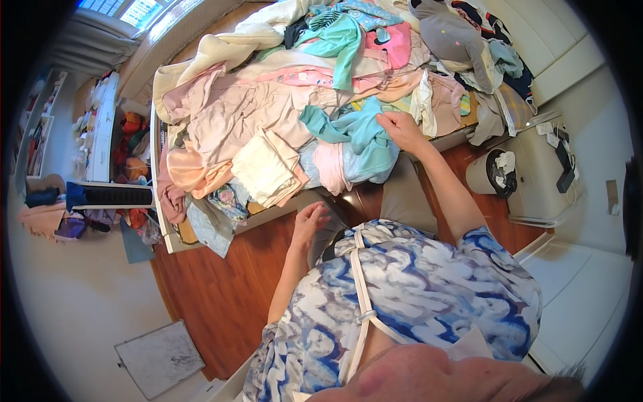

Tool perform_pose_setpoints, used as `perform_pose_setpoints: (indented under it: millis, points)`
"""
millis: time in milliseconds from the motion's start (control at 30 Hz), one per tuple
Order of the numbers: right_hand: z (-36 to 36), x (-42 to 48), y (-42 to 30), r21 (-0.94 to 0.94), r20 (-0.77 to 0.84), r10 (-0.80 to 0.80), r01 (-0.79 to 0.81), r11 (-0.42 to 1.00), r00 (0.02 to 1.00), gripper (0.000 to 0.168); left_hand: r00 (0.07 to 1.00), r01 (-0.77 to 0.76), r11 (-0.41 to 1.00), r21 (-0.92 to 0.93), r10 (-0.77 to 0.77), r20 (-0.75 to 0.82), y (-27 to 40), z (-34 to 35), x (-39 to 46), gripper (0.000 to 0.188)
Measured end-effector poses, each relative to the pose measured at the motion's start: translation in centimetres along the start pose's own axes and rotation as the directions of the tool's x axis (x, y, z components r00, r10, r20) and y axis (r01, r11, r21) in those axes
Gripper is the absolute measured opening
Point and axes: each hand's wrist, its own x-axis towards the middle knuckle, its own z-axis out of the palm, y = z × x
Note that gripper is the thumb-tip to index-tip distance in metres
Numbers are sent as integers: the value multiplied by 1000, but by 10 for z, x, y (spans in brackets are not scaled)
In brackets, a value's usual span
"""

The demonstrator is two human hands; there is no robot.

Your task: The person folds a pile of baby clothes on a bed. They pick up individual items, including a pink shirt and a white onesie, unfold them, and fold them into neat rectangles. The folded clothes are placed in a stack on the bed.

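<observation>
My right hand (pixel 401 129) grips the edge of a crumpled teal garment (pixel 364 128), which drapes over the clothes at the bed's near edge. My left hand (pixel 310 221) hovers above my lap, empty, its fingers loosely curled and apart. Just left of the teal garment, a pale pink cloth (pixel 331 163) hangs over a light blue fabric (pixel 311 157). A folded cream cloth (pixel 263 163) rests on a peach one farther left. Beside it bunches a shiny peach satin piece (pixel 193 171).
Heaped clothes cover the bed, among them a mint-green garment (pixel 341 42) and a grey plush toy (pixel 447 37). To the right, a lined waste bin (pixel 485 173) stands by a beige cabinet (pixel 535 181) with power strips. A whiteboard (pixel 159 359) leans at lower left above the wooden floor (pixel 221 296).
</observation>
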Motion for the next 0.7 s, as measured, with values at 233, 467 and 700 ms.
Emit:
perform_pose_setpoints:
  millis: [233,467,700]
  points:
    - [-6,-19,-79,-173,-268,-256,215,961,929,29,996,-9,1000,6,9,91,34,32,-14,36]
    - [23,-61,-134,253,26,-289,274,928,957,21,961,148,953,-264,-76,267,63,51,-22,47]
    - [69,-101,-150,370,420,-280,118,921,863,22,965,22,871,-491,109,237,75,63,-51,32]
